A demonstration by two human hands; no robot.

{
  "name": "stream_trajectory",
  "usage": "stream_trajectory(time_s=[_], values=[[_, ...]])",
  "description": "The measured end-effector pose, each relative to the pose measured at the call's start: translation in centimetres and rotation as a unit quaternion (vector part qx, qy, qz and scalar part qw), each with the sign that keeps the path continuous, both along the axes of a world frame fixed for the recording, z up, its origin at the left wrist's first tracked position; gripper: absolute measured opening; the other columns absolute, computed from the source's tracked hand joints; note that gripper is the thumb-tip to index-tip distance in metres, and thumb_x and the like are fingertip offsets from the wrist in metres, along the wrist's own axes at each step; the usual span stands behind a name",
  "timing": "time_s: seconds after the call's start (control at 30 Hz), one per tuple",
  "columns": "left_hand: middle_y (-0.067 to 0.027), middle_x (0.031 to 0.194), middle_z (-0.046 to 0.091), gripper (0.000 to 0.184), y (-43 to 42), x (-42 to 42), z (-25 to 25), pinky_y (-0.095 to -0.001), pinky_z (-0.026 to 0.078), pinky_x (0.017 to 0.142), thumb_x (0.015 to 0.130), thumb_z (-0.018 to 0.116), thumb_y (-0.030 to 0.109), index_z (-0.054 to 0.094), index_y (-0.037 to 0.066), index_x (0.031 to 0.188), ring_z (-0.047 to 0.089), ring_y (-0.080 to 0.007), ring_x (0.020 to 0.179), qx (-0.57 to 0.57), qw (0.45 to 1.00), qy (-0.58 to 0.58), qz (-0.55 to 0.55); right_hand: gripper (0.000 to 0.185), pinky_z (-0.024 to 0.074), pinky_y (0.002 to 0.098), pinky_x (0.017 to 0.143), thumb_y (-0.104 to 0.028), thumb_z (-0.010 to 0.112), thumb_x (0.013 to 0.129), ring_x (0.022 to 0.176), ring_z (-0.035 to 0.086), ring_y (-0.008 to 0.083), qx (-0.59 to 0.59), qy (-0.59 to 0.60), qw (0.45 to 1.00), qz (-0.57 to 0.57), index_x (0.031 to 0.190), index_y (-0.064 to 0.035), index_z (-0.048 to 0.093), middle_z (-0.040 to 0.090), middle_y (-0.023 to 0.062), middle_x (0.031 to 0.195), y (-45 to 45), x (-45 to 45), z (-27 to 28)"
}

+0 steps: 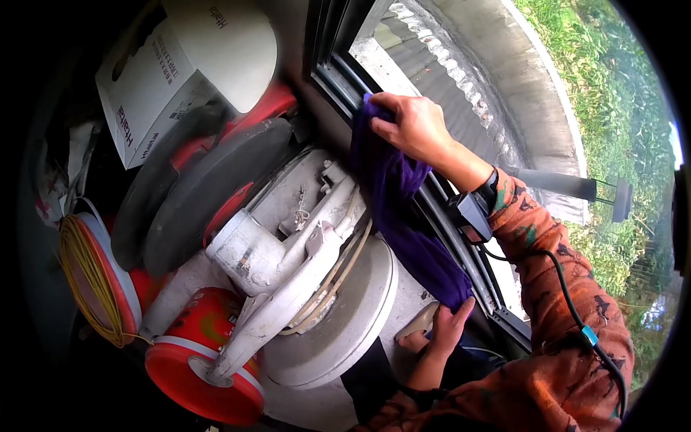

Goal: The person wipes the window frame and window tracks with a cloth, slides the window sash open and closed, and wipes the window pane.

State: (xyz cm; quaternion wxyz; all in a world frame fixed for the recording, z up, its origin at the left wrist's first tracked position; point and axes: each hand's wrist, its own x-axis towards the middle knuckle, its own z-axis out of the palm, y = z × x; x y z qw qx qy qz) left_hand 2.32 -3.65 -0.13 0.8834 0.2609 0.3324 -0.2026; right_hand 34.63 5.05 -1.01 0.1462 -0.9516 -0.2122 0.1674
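Observation:
A dark purple cloth point(403, 209) hangs in folds along the window frame, stretched between my two hands. My right hand point(417, 126) pinches its upper end between thumb and fingers, right by the window's sliding track point(338, 83). Lower down, my left hand point(448, 331) is closed on the other end of the cloth, near the bottom part of the frame point(461, 252). Folds of cloth cover part of the track. A black strap with a small black box point(470, 216) sits at my right wrist, and a cable runs along the sleeve.
Left of the cloth stand a dusty white machine with a round base point(331, 317), a red bucket point(205, 353), dark discs point(216, 194), a reel of yellow cord point(93, 281) and a white box point(155, 86). A foot point(417, 331) shows below. Outside are a concrete wall point(533, 79) and plants.

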Motion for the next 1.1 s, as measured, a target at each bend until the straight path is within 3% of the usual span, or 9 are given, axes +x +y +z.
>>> stream_trajectory(time_s=[0.07,0.1,0.2,0.47,0.6,0.67,0.8,0.9,1.1], values=[[-0.0034,0.112,0.055,0.037,-0.1,-0.2,0.0,-0.0247,0.039,0.091,0.088,0.061,0.012,0.050,-0.002,0.121,0.051,-0.0112,0.101,0.041,0.999,-0.016,-0.032,0.037,0.0492,0.0413,0.076,-0.025,0.061,0.076,0.089,0.061,0.0304,0.169,-0.159,0.972,0.030,0.113,-0.0178,0.059,0.062,0.0111,0.092,1.1,1.6,-0.5],[-0.0034,0.112,0.055,0.037,-0.2,-0.3,-0.2,-0.0247,0.039,0.091,0.088,0.061,0.012,0.050,-0.002,0.121,0.051,-0.0112,0.101,0.042,0.999,-0.014,-0.032,0.037,0.0483,0.0403,0.078,-0.020,0.059,0.075,0.095,0.057,0.0301,0.147,-0.145,0.977,0.052,0.112,-0.0177,0.059,0.058,0.0112,0.099,2.2,2.1,0.0],[-0.0041,0.109,0.057,0.034,-0.1,-0.5,-0.1,-0.0253,0.040,0.090,0.088,0.061,0.014,0.054,-0.002,0.116,0.052,-0.0113,0.099,0.012,0.999,-0.009,-0.047,0.039,0.0472,0.0411,0.080,-0.033,0.062,0.079,0.100,0.054,0.0294,0.135,-0.253,0.952,0.104,0.111,-0.0109,0.058,0.055,0.0089,0.105,4.8,3.8,-4.3],[-0.0024,0.101,0.058,0.028,0.0,-0.2,0.1,-0.0240,0.043,0.084,0.089,0.060,0.018,0.058,-0.002,0.109,0.053,-0.0103,0.093,0.045,0.998,-0.016,-0.050,0.049,0.0462,0.0408,0.071,-0.050,0.060,0.079,0.099,0.056,0.0269,-0.031,-0.238,0.965,0.104,0.106,-0.0093,0.059,0.056,0.0121,0.101,6.7,2.8,-5.7],[-0.0013,0.106,0.056,0.032,-0.7,-0.8,-0.5,-0.0230,0.042,0.084,0.089,0.061,0.015,0.054,-0.001,0.115,0.051,-0.0086,0.093,0.002,1.000,0.007,-0.018,0.048,0.0473,0.0414,0.072,-0.053,0.057,0.080,0.086,0.063,0.0290,-0.045,-0.147,0.984,0.085,0.101,-0.0097,0.061,0.064,0.0121,0.088,5.8,3.4,-4.2],[-0.0009,0.106,0.055,0.033,-0.3,-0.8,-0.2,-0.0226,0.042,0.084,0.089,0.061,0.015,0.053,-0.001,0.116,0.050,-0.0082,0.094,0.003,1.000,0.006,-0.013,0.047,0.0488,0.0432,0.069,-0.054,0.050,0.086,0.082,0.064,0.0314,-0.135,-0.078,0.985,0.070,0.107,-0.0125,0.059,0.066,0.0139,0.084,4.8,3.1,-3.2],[0.0001,0.105,0.054,0.032,0.4,-0.5,0.0,-0.0219,0.040,0.086,0.089,0.061,0.015,0.053,-0.001,0.116,0.049,-0.0077,0.094,-0.014,1.000,0.018,-0.015,0.042,0.0503,0.0445,0.067,-0.044,0.048,0.090,0.080,0.063,0.0322,-0.122,-0.045,0.989,0.070,0.123,-0.0178,0.054,0.066,0.0126,0.083,2.1,1.7,-3.5],[0.0014,0.102,0.054,0.028,0.3,-0.6,0.1,-0.0215,0.040,0.083,0.089,0.060,0.014,0.055,0.000,0.112,0.049,-0.0071,0.092,0.004,1.000,0.001,-0.012,0.043,0.0507,0.0419,0.065,-0.030,0.052,0.088,0.078,0.063,0.0320,-0.025,-0.153,0.977,0.149,0.129,-0.0196,0.046,0.065,0.0118,0.087,2.4,2.3,-4.4],[0.0027,0.097,0.054,0.021,0.2,-0.9,0.0,-0.0207,0.042,0.078,0.089,0.060,0.013,0.057,0.002,0.107,0.048,-0.0055,0.087,-0.018,1.000,0.011,0.009,0.047,0.0502,0.0454,0.072,-0.037,0.043,0.090,0.082,0.064,0.0341,-0.132,-0.098,0.974,0.156,0.136,-0.0269,0.038,0.066,0.0147,0.091,5.2,5.3,-3.7]])
